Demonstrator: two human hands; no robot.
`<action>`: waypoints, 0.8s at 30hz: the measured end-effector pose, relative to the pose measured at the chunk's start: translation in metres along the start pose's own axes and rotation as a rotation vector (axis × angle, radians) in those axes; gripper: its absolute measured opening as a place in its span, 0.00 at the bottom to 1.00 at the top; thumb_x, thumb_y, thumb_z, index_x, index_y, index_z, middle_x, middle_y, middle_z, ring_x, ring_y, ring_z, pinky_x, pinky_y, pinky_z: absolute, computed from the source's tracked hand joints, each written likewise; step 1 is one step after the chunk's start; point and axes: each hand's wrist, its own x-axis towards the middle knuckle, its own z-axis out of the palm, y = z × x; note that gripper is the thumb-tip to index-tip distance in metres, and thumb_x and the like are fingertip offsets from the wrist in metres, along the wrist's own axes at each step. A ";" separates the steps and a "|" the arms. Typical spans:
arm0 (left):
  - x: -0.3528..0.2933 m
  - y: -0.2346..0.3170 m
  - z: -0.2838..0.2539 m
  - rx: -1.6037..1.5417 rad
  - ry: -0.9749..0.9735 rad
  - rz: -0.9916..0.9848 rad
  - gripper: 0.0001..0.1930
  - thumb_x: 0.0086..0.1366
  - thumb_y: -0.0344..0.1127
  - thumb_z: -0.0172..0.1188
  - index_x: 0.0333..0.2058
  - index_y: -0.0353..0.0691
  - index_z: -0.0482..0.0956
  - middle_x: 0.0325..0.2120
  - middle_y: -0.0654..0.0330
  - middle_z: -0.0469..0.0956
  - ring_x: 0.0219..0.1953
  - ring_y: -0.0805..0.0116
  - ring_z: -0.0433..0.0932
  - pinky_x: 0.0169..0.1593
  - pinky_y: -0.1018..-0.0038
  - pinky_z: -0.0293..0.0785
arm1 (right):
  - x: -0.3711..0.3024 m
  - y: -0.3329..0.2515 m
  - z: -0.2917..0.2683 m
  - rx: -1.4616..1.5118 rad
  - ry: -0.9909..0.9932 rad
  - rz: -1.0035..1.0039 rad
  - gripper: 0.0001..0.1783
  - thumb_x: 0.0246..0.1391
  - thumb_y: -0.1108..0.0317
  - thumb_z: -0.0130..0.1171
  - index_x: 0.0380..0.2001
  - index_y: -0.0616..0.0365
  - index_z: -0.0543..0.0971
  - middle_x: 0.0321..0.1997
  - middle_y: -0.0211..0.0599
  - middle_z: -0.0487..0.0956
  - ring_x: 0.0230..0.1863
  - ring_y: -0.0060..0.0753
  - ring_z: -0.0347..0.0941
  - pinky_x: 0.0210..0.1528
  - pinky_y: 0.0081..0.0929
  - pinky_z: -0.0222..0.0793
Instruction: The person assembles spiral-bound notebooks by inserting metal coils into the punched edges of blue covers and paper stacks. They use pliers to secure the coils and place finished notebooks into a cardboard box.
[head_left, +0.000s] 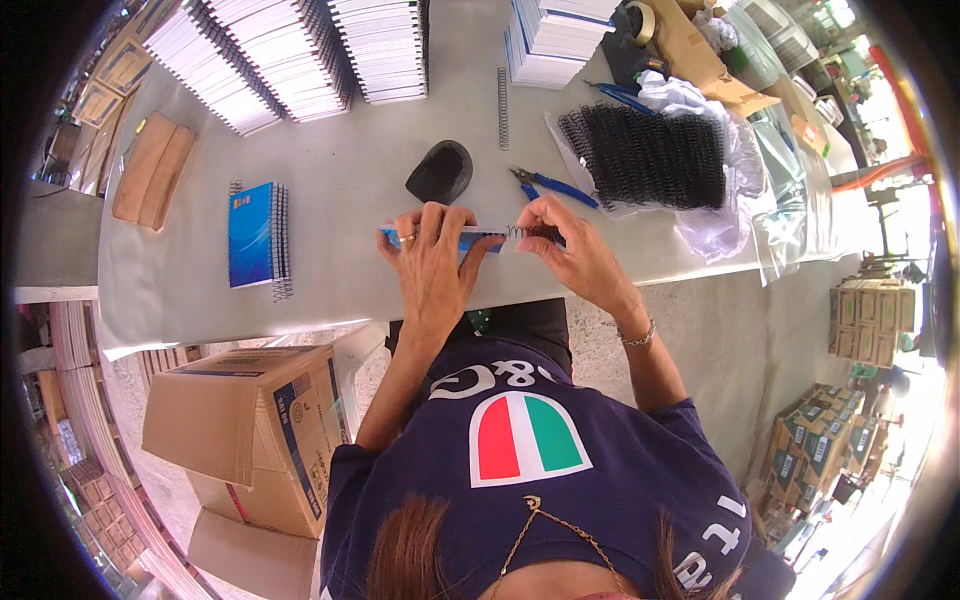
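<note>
My left hand (432, 262) grips a small blue-covered notebook (480, 240), held on edge above the table near its front. My right hand (570, 250) pinches a dark spiral binding coil (517, 232) at the notebook's right end. How far the coil runs into the notebook's holes is hidden by my fingers. Just beyond my left hand sits a black, rounded, hollow piece (440, 172). Blue-handled pliers (555, 187) lie past my right hand. To the left, a small stack of blue notebooks (252, 235) has coils sticking out at its ends.
Tall stacks of coil-bound notebooks (385, 50) and unbound blocks (560, 40) stand at the back. A heap of black coils (645, 155) lies on plastic at right, with one loose coil (503, 108) nearby. A wooden block (154, 170) rests far left; a cardboard box (245, 430) stands below the table.
</note>
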 end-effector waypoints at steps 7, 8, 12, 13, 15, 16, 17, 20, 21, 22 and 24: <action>0.000 0.001 -0.001 -0.010 0.001 -0.030 0.13 0.62 0.42 0.65 0.42 0.47 0.75 0.39 0.64 0.72 0.48 0.58 0.67 0.51 0.53 0.54 | 0.007 -0.007 0.013 -0.183 0.157 -0.075 0.10 0.59 0.68 0.61 0.38 0.63 0.74 0.34 0.38 0.76 0.36 0.37 0.72 0.40 0.31 0.67; -0.001 0.001 -0.001 -0.015 0.002 -0.039 0.13 0.62 0.42 0.64 0.42 0.47 0.75 0.39 0.64 0.72 0.48 0.58 0.67 0.51 0.53 0.54 | 0.007 -0.003 0.010 -0.260 0.099 -0.099 0.10 0.59 0.67 0.61 0.39 0.62 0.74 0.35 0.38 0.76 0.37 0.37 0.72 0.42 0.32 0.65; -0.004 -0.001 -0.001 -0.016 0.030 -0.035 0.13 0.63 0.39 0.63 0.45 0.48 0.74 0.43 0.62 0.72 0.50 0.58 0.67 0.52 0.54 0.54 | 0.009 -0.003 0.010 -0.397 0.064 -0.127 0.09 0.61 0.65 0.58 0.39 0.59 0.74 0.38 0.37 0.75 0.40 0.40 0.72 0.49 0.33 0.61; -0.005 -0.003 0.000 -0.057 0.050 -0.047 0.15 0.62 0.37 0.64 0.46 0.47 0.73 0.46 0.60 0.70 0.52 0.57 0.66 0.53 0.54 0.55 | 0.010 -0.008 0.012 -0.390 0.106 -0.116 0.09 0.62 0.65 0.57 0.39 0.59 0.75 0.39 0.37 0.75 0.41 0.40 0.72 0.50 0.33 0.60; -0.007 -0.006 0.001 -0.142 0.092 -0.080 0.17 0.61 0.34 0.66 0.48 0.47 0.73 0.50 0.54 0.67 0.54 0.54 0.65 0.55 0.54 0.57 | 0.008 0.002 0.009 -0.477 0.034 -0.121 0.10 0.61 0.64 0.58 0.41 0.58 0.75 0.39 0.36 0.74 0.42 0.40 0.72 0.50 0.33 0.60; -0.006 -0.006 0.000 -0.199 0.150 -0.096 0.20 0.60 0.32 0.67 0.50 0.47 0.72 0.51 0.52 0.65 0.53 0.53 0.65 0.54 0.55 0.58 | 0.008 0.006 0.008 -0.521 -0.001 -0.123 0.11 0.61 0.63 0.58 0.42 0.57 0.75 0.39 0.36 0.74 0.43 0.41 0.71 0.51 0.33 0.60; -0.006 -0.006 0.000 -0.253 0.205 -0.111 0.22 0.58 0.30 0.68 0.51 0.47 0.72 0.52 0.50 0.63 0.53 0.52 0.64 0.54 0.56 0.59 | 0.009 0.002 0.011 -0.510 0.052 -0.148 0.10 0.61 0.63 0.58 0.41 0.58 0.75 0.38 0.37 0.74 0.43 0.41 0.71 0.51 0.33 0.60; -0.007 -0.015 0.004 -0.391 0.293 -0.148 0.25 0.57 0.27 0.69 0.53 0.45 0.71 0.54 0.44 0.59 0.55 0.47 0.62 0.56 0.55 0.61 | 0.013 -0.006 0.016 -0.509 0.122 -0.185 0.10 0.61 0.64 0.58 0.40 0.58 0.76 0.38 0.38 0.74 0.44 0.42 0.70 0.52 0.34 0.59; -0.008 -0.019 0.006 -0.433 0.309 -0.160 0.25 0.56 0.26 0.69 0.52 0.44 0.71 0.55 0.43 0.58 0.57 0.46 0.61 0.58 0.55 0.61 | 0.013 -0.002 0.015 -0.530 0.083 -0.173 0.10 0.60 0.64 0.58 0.40 0.58 0.76 0.38 0.39 0.74 0.44 0.42 0.70 0.52 0.34 0.59; -0.009 -0.020 0.005 -0.389 0.277 -0.152 0.26 0.56 0.27 0.70 0.53 0.43 0.71 0.55 0.43 0.59 0.57 0.46 0.61 0.57 0.55 0.62 | 0.013 0.000 0.015 -0.551 0.045 -0.160 0.10 0.60 0.64 0.59 0.41 0.58 0.76 0.38 0.39 0.74 0.45 0.42 0.70 0.52 0.35 0.59; -0.012 -0.023 0.006 -0.303 0.210 -0.138 0.29 0.56 0.27 0.70 0.55 0.42 0.69 0.53 0.44 0.62 0.57 0.47 0.61 0.56 0.56 0.62 | 0.016 -0.009 0.021 -0.482 0.115 -0.158 0.09 0.61 0.65 0.58 0.39 0.59 0.77 0.37 0.40 0.74 0.44 0.43 0.70 0.52 0.36 0.60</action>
